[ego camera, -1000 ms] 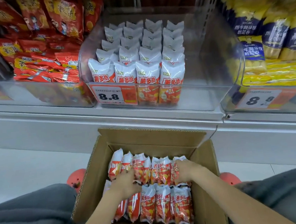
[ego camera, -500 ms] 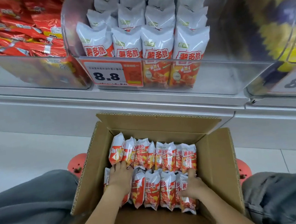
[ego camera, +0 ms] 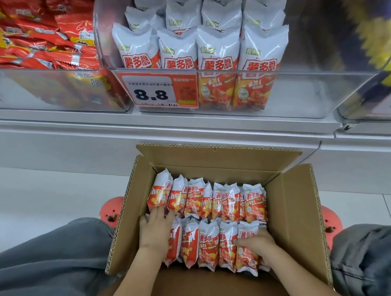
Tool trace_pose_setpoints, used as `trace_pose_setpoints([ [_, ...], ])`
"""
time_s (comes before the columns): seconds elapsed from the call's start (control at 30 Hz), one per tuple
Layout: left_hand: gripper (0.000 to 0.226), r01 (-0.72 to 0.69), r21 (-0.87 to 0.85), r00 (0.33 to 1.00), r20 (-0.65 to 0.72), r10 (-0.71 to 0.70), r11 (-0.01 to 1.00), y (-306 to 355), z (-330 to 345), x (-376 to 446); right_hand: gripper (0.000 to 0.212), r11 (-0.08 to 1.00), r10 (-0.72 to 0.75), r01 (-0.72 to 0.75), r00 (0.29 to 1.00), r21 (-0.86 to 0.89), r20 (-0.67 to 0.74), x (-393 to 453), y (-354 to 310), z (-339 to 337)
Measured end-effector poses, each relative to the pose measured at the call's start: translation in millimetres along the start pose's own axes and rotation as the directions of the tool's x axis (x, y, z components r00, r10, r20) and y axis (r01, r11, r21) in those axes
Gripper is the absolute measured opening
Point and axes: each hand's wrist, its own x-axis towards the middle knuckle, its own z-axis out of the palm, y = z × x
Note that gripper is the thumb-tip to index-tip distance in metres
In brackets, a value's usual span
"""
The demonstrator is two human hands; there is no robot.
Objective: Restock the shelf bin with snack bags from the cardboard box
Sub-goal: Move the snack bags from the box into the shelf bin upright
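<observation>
The cardboard box (ego camera: pixel 293 210) sits open on the floor below the clear shelf bin (ego camera: pixel 304 94), whose right side stands empty beside four files of upright bags; the snack bags (ego camera: pixel 211 244) to be moved lie in the box in two rows, none lifted yet. The left hand (ego camera: pixel 156 232) lies flat, fingers spread, its tips touching the far row while the near row's left end sits just right of its palm. The right hand (ego camera: pixel 256 244) curls around the near row's right end, its fingers (ego camera: pixel 243 243) pressed onto the last bag. Squeezed only from the two ends, the slippery middle bags would likely buckle and drop out on lifting; too hard a squeeze could crush the contents.
</observation>
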Motion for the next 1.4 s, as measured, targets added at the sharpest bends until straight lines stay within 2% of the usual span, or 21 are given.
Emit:
trace_pose_setpoints([
  [0.07,0.082,0.118,-0.069,0.992,-0.044,-0.121,0.991,-2.5,3.7,-10.2,0.081,0.999,0.02,-0.022,0.999,0.042,0.038,-2.3,-1.7,0.3],
  [0.17,0.076,0.262,-0.239,0.96,-0.034,-0.277,0.935,5.3,2.3,-17.9,0.087,0.998,0.006,-0.011,0.997,0.064,0.081,-8.6,-3.0,1.4],
  [0.27,0.08,0.375,-0.451,0.926,0.142,-0.35,0.81,10.2,7.5,-20.0,0.098,0.998,0.016,-0.025,0.991,0.062,0.137,-19.5,-3.2,1.9],
  [0.3,0.084,0.412,-0.544,0.911,0.221,-0.348,0.731,8.3,17.6,-18.2,0.099,0.998,0.019,-0.029,0.987,0.059,0.162,-22.9,-2.7,2.3],
  [0.33,0.086,0.441,-0.624,0.898,0.313,-0.31,0.646,5.3,23.1,-18.5,0.097,0.997,0.015,-0.028,0.984,0.073,0.177,-25.3,-2.1,2.2],
  [0.4,0.076,0.456,-0.707,0.89,0.373,-0.262,0.541,-2.7,34.4,-17.6,0.088,0.992,-0.001,-0.025,0.979,0.127,0.204,-30.2,-0.7,1.2],
  [0.47,0.064,0.444,-0.734,0.896,0.353,-0.269,0.514,-10.4,35.4,-18.3,0.073,0.984,-0.03,-0.014,0.97,0.179,0.241,-32.6,0.1,-1.0],
  [0.53,0.062,0.442,-0.735,0.896,0.343,-0.28,0.514,-9.4,24.5,-18.8,0.06,0.977,-0.056,-0.004,0.961,0.215,0.272,-36.6,-2.6,-5.1],
  [0.63,0.054,0.355,-0.774,0.934,0.271,-0.233,0.524,-2.3,1.9,-22.2,0.073,0.964,-0.089,0.011,0.954,0.266,0.286,-43.4,-13.7,-9.4],
  [0.7,0.047,0.312,-0.839,0.95,0.288,-0.123,0.447,1.5,-11.8,-26.1,0.084,0.929,-0.136,0.01,0.939,0.371,0.317,-50.7,-26.4,-14.7],
  [0.77,0.043,0.332,-0.879,0.93,0.366,0.036,0.342,4.2,-29.7,-35.3,0.078,0.875,-0.204,-0.009,0.901,0.485,0.384,-63.6,-44.1,-23.2],
  [0.8,0.042,0.334,-0.882,0.919,0.383,0.094,0.333,5.9,-38.3,-39.5,0.074,0.858,-0.242,-0.012,0.872,0.513,0.426,-73.3,-53.6,-28.6],
  [0.9,0.066,0.223,-0.915,0.942,0.291,0.169,0.336,9.8,-73.9,-53.3,0.056,0.852,-0.351,0.07,0.812,0.519,0.466,-113.7,-84.8,-53.3],
  [0.93,0.061,0.176,-0.939,0.956,0.234,0.176,0.294,10.8,-92.2,-59.5,0.057,0.845,-0.394,0.12,0.798,0.521,0.457,-127.2,-95.6,-63.3],
  [1.0,0.05,0.073,-0.985,0.972,0.105,0.208,0.157,10.8,-127.0,-72.0,0.054,0.827,-0.475,0.229,0.774,0.514,0.418,-158.5,-115.9,-84.8],
  [1.1,0.052,0.012,-0.999,0.978,0.003,0.21,-0.039,5.8,-171.0,-87.2,0.049,0.781,-0.586,0.392,0.731,0.487,0.351,-203.3,-138.0,-106.9],
  [1.2,0.047,0.075,-0.946,0.956,-0.021,0.292,-0.315,6.2,-196.5,-97.2,0.056,0.708,-0.691,0.536,0.66,0.461,0.295,-236.4,-143.3,-113.7],
  [1.3,0.039,0.056,-0.895,0.953,-0.084,0.291,-0.443,12.0,-212.0,-108.1,0.06,0.615,-0.769,0.586,0.594,0.527,0.238,-256.6,-135.0,-113.4],
  [1.4,0.036,-0.016,-0.843,0.958,-0.167,0.233,-0.538,18.0,-214.5,-108.8,0.056,0.569,-0.801,0.623,0.566,0.537,0.193,-262.3,-129.9,-111.4],
])
